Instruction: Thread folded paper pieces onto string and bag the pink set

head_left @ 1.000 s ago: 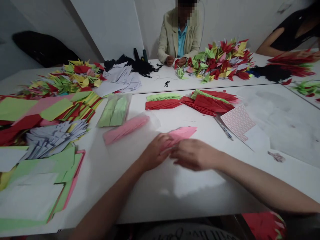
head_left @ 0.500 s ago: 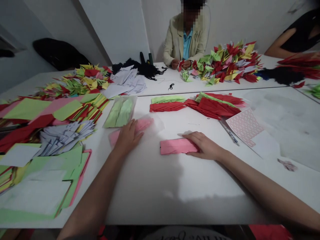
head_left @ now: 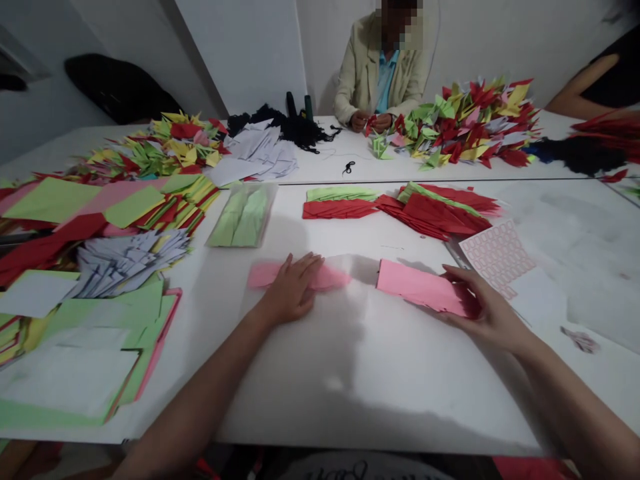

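My left hand (head_left: 290, 293) lies with its fingers outstretched on a clear plastic bag (head_left: 334, 277) that has pink folded paper inside. In my right hand (head_left: 493, 313) is a stack of pink folded papers (head_left: 417, 285), gripped at its right end between thumb and fingers and slightly tilted. Beyond my left hand rests another clear bag (head_left: 241, 215), filled with green folded paper. Rows of red folded papers (head_left: 340, 209) and green ones (head_left: 343, 194) lie farther back on the white table (head_left: 310, 400).
Coloured paper sheets (head_left: 65, 320) and piles of folded pieces cover the left side. A pink-patterned label sheet (head_left: 495, 253) lies near my right hand. Across the table, a person (head_left: 380, 80) handles red paper beside a heap of folded paper cranes (head_left: 465, 127). Another person's arm shows at far right.
My right hand has moved right, carrying the pink stack and raising it. My left hand has shifted right and nearer, and the bag of pink paper now lies straighter and closer.
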Tool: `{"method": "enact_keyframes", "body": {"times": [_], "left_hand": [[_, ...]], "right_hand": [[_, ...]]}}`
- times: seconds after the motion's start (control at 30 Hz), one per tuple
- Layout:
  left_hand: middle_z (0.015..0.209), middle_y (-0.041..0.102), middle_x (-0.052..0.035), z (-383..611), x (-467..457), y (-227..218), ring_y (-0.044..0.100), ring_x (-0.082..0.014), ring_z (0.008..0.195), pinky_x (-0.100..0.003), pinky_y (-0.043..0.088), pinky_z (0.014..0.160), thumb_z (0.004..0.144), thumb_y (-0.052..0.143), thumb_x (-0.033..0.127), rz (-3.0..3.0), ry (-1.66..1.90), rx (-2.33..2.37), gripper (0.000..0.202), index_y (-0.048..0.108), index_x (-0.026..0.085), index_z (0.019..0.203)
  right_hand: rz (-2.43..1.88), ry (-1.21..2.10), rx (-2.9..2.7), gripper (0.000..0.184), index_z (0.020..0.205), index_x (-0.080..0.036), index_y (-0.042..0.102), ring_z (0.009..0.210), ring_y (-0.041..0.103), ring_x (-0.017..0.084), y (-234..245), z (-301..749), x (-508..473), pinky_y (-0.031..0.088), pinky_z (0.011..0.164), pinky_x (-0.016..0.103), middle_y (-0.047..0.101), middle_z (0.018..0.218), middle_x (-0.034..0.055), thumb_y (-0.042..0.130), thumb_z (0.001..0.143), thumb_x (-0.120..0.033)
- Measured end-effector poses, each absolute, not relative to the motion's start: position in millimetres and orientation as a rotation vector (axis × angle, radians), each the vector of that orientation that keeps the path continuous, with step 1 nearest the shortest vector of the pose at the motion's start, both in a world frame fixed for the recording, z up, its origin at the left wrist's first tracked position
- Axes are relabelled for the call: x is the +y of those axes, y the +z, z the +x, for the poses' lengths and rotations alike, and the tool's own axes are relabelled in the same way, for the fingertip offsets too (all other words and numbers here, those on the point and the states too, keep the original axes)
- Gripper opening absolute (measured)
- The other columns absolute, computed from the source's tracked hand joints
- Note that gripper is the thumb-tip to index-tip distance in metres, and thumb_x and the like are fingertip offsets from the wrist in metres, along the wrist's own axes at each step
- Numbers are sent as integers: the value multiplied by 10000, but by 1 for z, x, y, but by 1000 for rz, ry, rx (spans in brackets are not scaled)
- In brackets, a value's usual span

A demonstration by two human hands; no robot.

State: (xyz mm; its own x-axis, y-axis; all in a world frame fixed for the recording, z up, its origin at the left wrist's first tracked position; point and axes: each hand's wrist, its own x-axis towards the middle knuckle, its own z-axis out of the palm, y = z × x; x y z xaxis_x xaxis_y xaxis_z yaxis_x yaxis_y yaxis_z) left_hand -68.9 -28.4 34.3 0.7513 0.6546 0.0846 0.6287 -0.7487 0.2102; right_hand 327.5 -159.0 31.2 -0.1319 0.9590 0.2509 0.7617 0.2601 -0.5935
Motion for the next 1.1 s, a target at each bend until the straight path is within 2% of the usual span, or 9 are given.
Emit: {"method": "enact_keyframes", "body": {"times": [0.07, 0.13, 0.4, 0.53, 0.6, 0.7, 0.87, 0.97, 1.1], "left_hand": [[1589, 274, -117, -59, -35, 38, 182, -276, 1494, -551, 27, 1215, 753, 489, 162, 2778, 229, 1064, 828, 199, 140, 1528], [1605, 231, -118, -51, -39, 39, 148, -299, 1500, -582, 11, 1204, 727, 509, 167, 2754, 247, 1147, 868, 187, 144, 1532], [1602, 220, -157, -38, -44, 16, 141, -314, 1500, -618, 50, 1181, 864, 464, 264, 2620, 357, 1500, 748, 164, 131, 1536], [1605, 205, -166, -42, -42, 15, 146, -321, 1498, -642, 55, 1168, 915, 463, 405, 2631, 384, 1461, 752, 131, 155, 1543], [1606, 198, -171, -51, -41, 19, 151, -323, 1497, -638, 77, 1170, 917, 469, 473, 2611, 433, 1495, 779, 124, 166, 1544], [1601, 194, -195, -74, -43, 25, 158, -331, 1495, -623, 113, 1174, 924, 463, 480, 2512, 543, 1690, 770, 131, 161, 1541], [1568, 206, -282, -105, -50, 19, 178, -396, 1476, -633, 199, 1153, 900, 491, 517, 2222, 543, 1982, 821, 180, 78, 1519], [1557, 215, -297, -109, -50, 11, 192, -392, 1473, -605, 209, 1165, 878, 523, 531, 2186, 561, 1979, 872, 169, 54, 1516], [1541, 265, -291, -107, -47, 6, 235, -373, 1464, -572, 248, 1168, 878, 537, 510, 2251, 637, 1904, 844, 197, 57, 1503]], "right_hand": [[-1578, 367, -2014, 696, 1445, -255, 345, 1166, 577, 320, 29, 323, -157, 525, 934, 471, 547, 1313, 143, 649, 847, -438], [-1581, 310, -2124, 677, 1449, -248, 352, 1157, 577, 329, 28, 314, -154, 518, 936, 492, 554, 1297, 151, 631, 861, -435], [-1404, 353, -2386, 621, 1461, -248, 382, 1200, 551, 312, 28, 281, -140, 511, 984, 481, 544, 1309, 142, 590, 902, -417], [-1364, 338, -2421, 598, 1436, -232, 425, 1193, 555, 313, 30, 277, -134, 518, 976, 480, 567, 1283, 144, 598, 897, -423], [-1390, 296, -2411, 591, 1430, -218, 435, 1181, 563, 318, 31, 278, -133, 519, 969, 485, 568, 1278, 153, 592, 900, -427], [-1482, 226, -2334, 587, 1423, -215, 448, 1126, 594, 327, 32, 284, -133, 531, 933, 492, 565, 1265, 163, 585, 896, -435], [-1575, 202, -2244, 582, 1399, -210, 490, 1063, 620, 348, 32, 281, -132, 540, 903, 520, 585, 1215, 169, 586, 882, -458], [-1510, 286, -2267, 576, 1396, -200, 483, 1085, 609, 331, 34, 273, -128, 536, 924, 502, 578, 1217, 167, 585, 889, -454], [-1372, 405, -2351, 572, 1398, -200, 467, 1154, 578, 309, 37, 265, -122, 523, 964, 470, 568, 1249, 161, 600, 890, -427]]}}
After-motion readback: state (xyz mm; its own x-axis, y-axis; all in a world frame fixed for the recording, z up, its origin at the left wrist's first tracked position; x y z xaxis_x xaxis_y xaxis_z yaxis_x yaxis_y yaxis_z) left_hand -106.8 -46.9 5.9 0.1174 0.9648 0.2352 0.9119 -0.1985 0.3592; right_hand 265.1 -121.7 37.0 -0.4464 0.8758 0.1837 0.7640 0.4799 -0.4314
